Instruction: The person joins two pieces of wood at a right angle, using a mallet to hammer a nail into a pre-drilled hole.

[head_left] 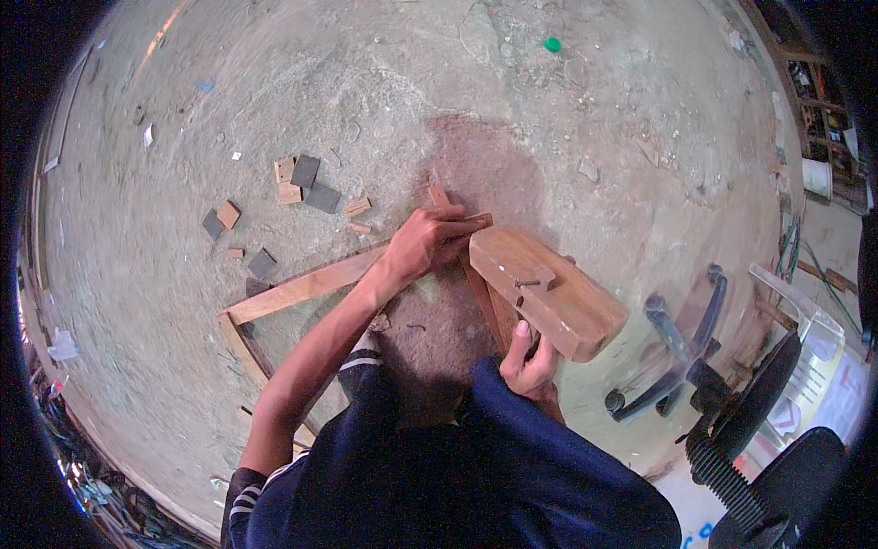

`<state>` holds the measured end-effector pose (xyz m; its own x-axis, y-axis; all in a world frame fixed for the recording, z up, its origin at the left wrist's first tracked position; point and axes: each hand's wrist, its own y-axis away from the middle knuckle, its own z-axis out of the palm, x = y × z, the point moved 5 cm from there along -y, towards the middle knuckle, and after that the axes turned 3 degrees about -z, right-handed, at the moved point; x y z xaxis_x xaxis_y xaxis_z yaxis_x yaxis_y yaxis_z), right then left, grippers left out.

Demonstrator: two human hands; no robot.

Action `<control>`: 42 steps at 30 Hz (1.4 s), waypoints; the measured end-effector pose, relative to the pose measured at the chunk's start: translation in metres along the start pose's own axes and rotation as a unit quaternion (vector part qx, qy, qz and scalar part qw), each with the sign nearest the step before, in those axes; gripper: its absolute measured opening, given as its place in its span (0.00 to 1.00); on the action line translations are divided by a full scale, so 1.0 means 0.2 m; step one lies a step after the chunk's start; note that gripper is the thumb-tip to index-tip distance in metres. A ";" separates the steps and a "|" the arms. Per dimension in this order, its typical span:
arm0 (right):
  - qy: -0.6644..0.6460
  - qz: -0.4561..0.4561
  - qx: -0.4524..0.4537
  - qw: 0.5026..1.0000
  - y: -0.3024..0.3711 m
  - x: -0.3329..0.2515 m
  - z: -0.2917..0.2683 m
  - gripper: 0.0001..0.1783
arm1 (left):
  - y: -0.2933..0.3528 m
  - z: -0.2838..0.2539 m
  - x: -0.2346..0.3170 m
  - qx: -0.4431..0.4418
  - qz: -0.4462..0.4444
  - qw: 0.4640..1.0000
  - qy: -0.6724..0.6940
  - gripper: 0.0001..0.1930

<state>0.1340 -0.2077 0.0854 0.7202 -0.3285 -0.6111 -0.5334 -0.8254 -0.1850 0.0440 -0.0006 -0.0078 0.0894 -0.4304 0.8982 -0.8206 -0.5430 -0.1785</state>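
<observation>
A frame of narrow wooden strips [311, 285] lies low in front of me, with one corner at far centre. My left hand [428, 240] is closed around the strips at that corner, its fingers wrapped over the wood. A strip end [439, 195] sticks out past the knuckles. My right hand [535, 364] grips a thick brown wooden block [558, 293] from its near side, thumb up along it. A small dark pin and a raised wooden piece show on the block's face. The block is tilted beside the frame's corner, its far end close to my left fingers; whether they touch I cannot tell.
Small wooden and dark square pieces [306, 172] lie scattered on the concrete floor [302, 82] at left. A green cap [551, 44] is far ahead. At right stand a wheeled chair base [681, 352] and a white bucket [817, 178]. Tangled cables [101, 489] lie at lower left.
</observation>
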 end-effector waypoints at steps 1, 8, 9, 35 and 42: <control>0.006 -0.016 -0.014 1.000 0.01 0.00 0.01 0.19 | 0.00 0.00 -0.01 0.001 0.000 1.000 0.000 0.23; 0.045 -0.036 -0.062 0.996 -0.05 0.00 0.02 0.17 | 0.01 0.02 -0.05 -0.005 0.025 1.000 -0.006 0.20; 0.043 -0.012 -0.043 0.998 -0.04 0.00 0.00 0.17 | 0.01 0.03 -0.06 -0.015 0.024 1.000 -0.004 0.19; 0.112 0.010 -0.145 0.983 -0.18 -0.11 0.03 0.18 | 0.01 0.02 -0.04 0.009 0.034 0.999 -0.006 0.16; 0.050 0.040 -0.117 0.991 -0.13 -0.07 -0.01 0.18 | -0.01 0.01 -0.02 -0.018 0.008 1.000 -0.020 0.17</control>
<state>0.1393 -0.1823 0.1001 0.7264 -0.4304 -0.5358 -0.4810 -0.8752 0.0509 0.0463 0.0007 -0.0117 0.0979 -0.4687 0.8779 -0.8419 -0.5093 -0.1781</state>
